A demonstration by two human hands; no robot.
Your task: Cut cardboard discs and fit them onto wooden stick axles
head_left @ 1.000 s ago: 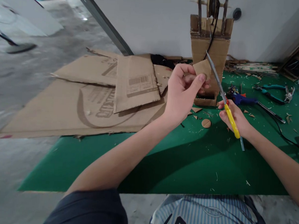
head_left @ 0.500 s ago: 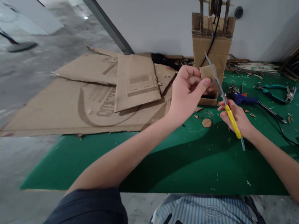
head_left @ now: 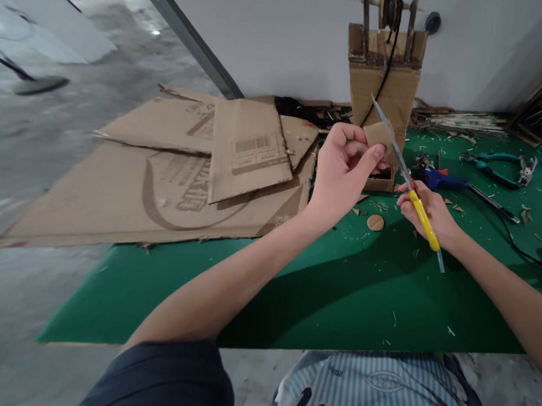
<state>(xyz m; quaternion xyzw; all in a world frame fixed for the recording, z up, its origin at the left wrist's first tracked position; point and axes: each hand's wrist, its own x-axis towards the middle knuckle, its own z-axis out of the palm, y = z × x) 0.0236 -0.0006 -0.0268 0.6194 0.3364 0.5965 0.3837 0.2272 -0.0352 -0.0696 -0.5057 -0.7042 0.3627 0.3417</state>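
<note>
Pinching cardboard piece [head_left: 377,136] in left hand [head_left: 345,170]; gripping yellow-handled scissors [head_left: 423,219] in right hand [head_left: 439,220], above a green table [head_left: 338,303].

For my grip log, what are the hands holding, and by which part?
The left hand pinches a cardboard piece near its lower edge; the right hand grips a yellow-handled cutting tool by its handle.

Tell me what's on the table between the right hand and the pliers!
The head view shows a blue tool, a silver bar and small scraps between the right hand and the pliers.
</note>
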